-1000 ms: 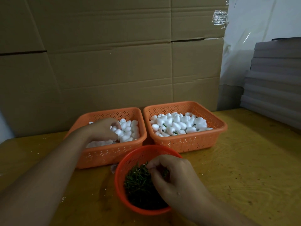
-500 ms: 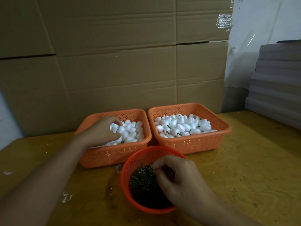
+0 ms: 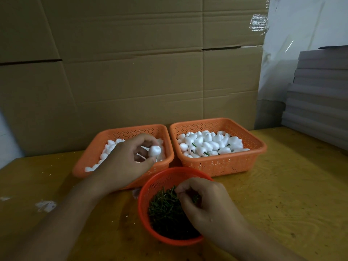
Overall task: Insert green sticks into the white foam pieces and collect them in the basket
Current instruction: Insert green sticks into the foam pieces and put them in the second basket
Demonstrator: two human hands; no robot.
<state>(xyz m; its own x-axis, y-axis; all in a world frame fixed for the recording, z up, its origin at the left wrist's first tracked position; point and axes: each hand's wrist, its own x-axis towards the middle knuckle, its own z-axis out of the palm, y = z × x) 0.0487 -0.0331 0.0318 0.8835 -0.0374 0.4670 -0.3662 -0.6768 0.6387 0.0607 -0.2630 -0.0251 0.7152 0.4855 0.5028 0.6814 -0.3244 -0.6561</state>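
Head view: my left hand (image 3: 128, 162) is pinching a white foam piece (image 3: 154, 150) above the left basket (image 3: 90, 157); my right hand (image 3: 205, 202) is curling, fingertips together, among green sticks (image 3: 165, 206)—whether gripping one, I cannot tell. Crushed foam is likely if I am squeezing hard.

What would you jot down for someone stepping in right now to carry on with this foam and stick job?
Left hand: pinching one white foam piece above the left basket of plain foam.
Right hand: fingers down in the round red basket of green sticks; whether it has a stick, I cannot tell.
Done: the right basket holds many foam pieces, some showing green stems.
Left: push a stick into the held piece, drop it in the right basket, repeat through the left basket.
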